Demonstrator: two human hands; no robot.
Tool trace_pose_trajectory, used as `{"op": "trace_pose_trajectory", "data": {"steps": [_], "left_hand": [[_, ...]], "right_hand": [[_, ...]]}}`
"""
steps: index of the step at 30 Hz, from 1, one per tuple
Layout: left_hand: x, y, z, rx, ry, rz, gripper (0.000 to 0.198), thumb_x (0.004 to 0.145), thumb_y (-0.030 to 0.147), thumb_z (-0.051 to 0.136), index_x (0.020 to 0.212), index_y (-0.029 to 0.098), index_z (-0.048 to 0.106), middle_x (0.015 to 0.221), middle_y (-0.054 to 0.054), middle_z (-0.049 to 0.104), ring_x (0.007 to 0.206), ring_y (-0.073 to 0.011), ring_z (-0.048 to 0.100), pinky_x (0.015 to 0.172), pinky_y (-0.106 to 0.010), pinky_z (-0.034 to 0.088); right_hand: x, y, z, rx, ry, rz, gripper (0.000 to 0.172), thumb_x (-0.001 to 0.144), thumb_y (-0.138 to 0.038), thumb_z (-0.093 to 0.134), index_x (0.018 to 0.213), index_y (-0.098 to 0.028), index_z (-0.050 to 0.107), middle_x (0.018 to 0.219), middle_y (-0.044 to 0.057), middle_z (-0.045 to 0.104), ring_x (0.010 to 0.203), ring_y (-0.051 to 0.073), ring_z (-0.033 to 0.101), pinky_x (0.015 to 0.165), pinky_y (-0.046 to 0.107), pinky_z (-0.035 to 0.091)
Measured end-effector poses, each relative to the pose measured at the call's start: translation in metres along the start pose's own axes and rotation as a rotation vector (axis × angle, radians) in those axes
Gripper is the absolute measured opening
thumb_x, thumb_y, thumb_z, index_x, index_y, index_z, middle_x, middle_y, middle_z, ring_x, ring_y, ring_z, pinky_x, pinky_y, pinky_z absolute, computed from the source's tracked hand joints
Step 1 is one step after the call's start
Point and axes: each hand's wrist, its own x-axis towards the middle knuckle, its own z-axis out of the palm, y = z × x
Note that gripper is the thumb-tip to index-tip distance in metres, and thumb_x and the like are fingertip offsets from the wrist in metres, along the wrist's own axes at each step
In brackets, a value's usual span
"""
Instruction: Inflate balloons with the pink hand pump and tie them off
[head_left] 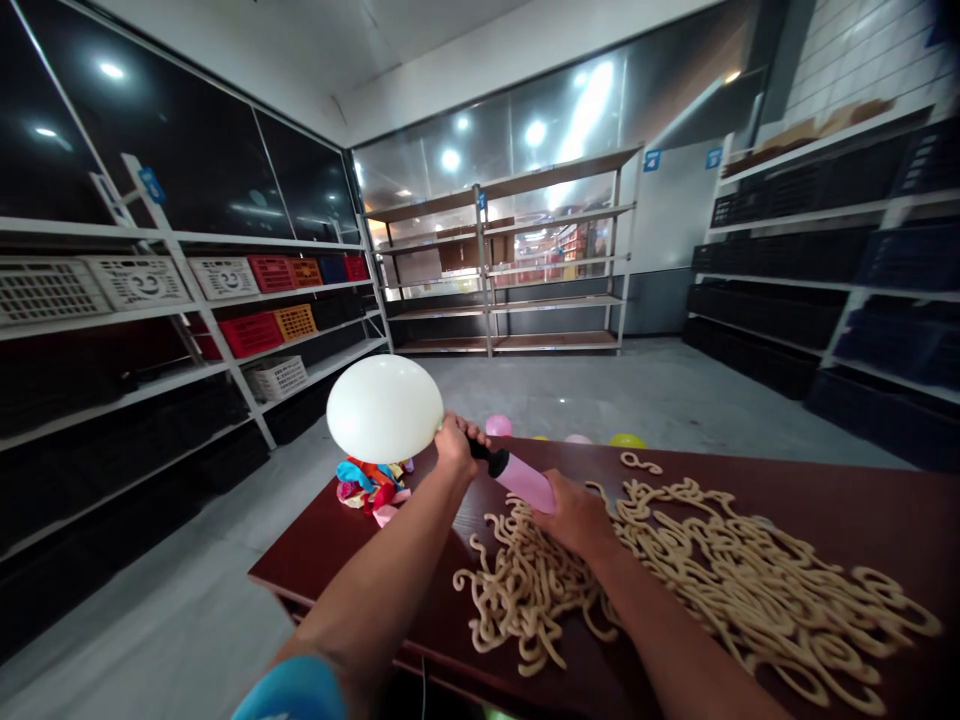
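Note:
A pale yellow inflated balloon [384, 408] sits on the black nozzle of a pink hand pump [523, 479]. My left hand [455, 446] is closed around the balloon's neck at the nozzle. My right hand [574, 517] is wrapped round the rear of the pink pump body, just above a wide heap of beige curly cords [720, 570] on the dark red table [352, 555]. A small pile of colourful uninflated balloons [370, 483] lies on the table under the inflated balloon.
Pink [498, 426] and yellow [627, 441] inflated balloons lie on the grey floor beyond the table's far edge. Shelving with white, red and orange crates [247, 300] lines the left wall; dark crates fill the right shelves [825, 290]; near-bare racks [510, 270] stand at the back.

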Motion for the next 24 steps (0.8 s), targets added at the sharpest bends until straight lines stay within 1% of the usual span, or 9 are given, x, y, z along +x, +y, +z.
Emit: {"op": "trace_pose_trajectory", "data": {"steps": [3,7,9,11,12,14,17,21,24], "left_hand": [[0.005,0.030,0.003,0.030,-0.033,0.046,0.033,0.078,0.034,0.043,0.057,0.022,0.022,0.043,0.006,0.026,0.033,-0.0112,0.033,0.038,-0.027,0.034],[0.013,0.086,0.011,0.061,-0.014,0.133,0.034,0.080,0.035,0.042,0.058,0.021,0.020,0.042,0.006,0.026,0.033,-0.0104,0.031,0.038,-0.026,0.033],[0.017,0.108,0.014,0.080,-0.021,0.170,0.035,0.081,0.035,0.041,0.057,0.021,0.020,0.043,0.006,0.026,0.034,-0.0098,0.030,0.038,-0.025,0.032],[0.021,0.119,0.015,0.085,-0.026,0.190,0.035,0.082,0.036,0.040,0.057,0.021,0.020,0.043,0.006,0.027,0.034,-0.0095,0.031,0.038,-0.025,0.031],[0.023,0.118,0.015,0.080,-0.018,0.195,0.035,0.082,0.036,0.040,0.058,0.021,0.020,0.043,0.006,0.027,0.034,-0.0094,0.031,0.038,-0.024,0.030],[0.024,0.107,0.013,0.057,0.012,0.188,0.034,0.082,0.035,0.039,0.057,0.021,0.020,0.043,0.006,0.026,0.033,-0.0094,0.030,0.037,-0.024,0.029],[0.020,0.072,0.009,0.026,0.057,0.119,0.033,0.082,0.033,0.038,0.057,0.021,0.021,0.042,0.006,0.026,0.033,-0.0097,0.030,0.037,-0.024,0.029],[0.007,0.018,0.006,0.020,0.048,0.039,0.031,0.081,0.033,0.040,0.057,0.021,0.023,0.041,0.006,0.026,0.033,-0.0097,0.029,0.037,-0.025,0.030],[-0.002,-0.006,0.005,0.007,0.023,0.005,0.034,0.080,0.038,0.042,0.057,0.021,0.023,0.042,0.006,0.026,0.033,-0.0097,0.030,0.037,-0.025,0.031]], "right_hand": [[0.001,0.001,-0.002,0.028,0.028,-0.005,0.031,0.068,-0.032,0.061,0.095,-0.021,0.052,0.085,0.002,0.063,0.076,0.019,0.059,0.062,0.026,0.033],[0.003,0.003,-0.004,0.060,0.070,0.012,0.031,0.069,-0.031,0.060,0.098,-0.022,0.052,0.085,0.003,0.063,0.076,0.019,0.059,0.062,0.026,0.034],[0.003,0.004,-0.002,0.062,0.091,0.019,0.032,0.070,-0.031,0.060,0.099,-0.022,0.052,0.086,0.003,0.063,0.077,0.019,0.059,0.062,0.026,0.034],[0.003,0.005,0.000,0.054,0.099,0.023,0.031,0.069,-0.031,0.060,0.098,-0.021,0.052,0.085,0.003,0.063,0.075,0.019,0.059,0.062,0.027,0.035],[0.003,0.005,0.001,0.047,0.095,0.027,0.031,0.069,-0.032,0.060,0.097,-0.021,0.052,0.083,0.003,0.063,0.074,0.019,0.059,0.062,0.027,0.035],[0.002,0.006,0.003,0.031,0.080,0.037,0.029,0.068,-0.033,0.060,0.094,-0.021,0.052,0.081,0.002,0.063,0.071,0.019,0.059,0.061,0.027,0.035],[0.001,0.007,0.004,-0.007,0.053,0.046,0.028,0.067,-0.032,0.061,0.091,-0.021,0.052,0.080,0.003,0.063,0.070,0.019,0.058,0.060,0.027,0.034],[0.000,0.004,0.004,-0.031,0.015,0.041,0.029,0.067,-0.033,0.062,0.090,-0.021,0.051,0.080,0.003,0.063,0.072,0.018,0.059,0.060,0.026,0.032],[-0.001,0.001,0.004,-0.032,-0.007,0.058,0.030,0.067,-0.035,0.062,0.091,-0.021,0.051,0.079,0.003,0.063,0.071,0.018,0.058,0.059,0.026,0.031]]}}
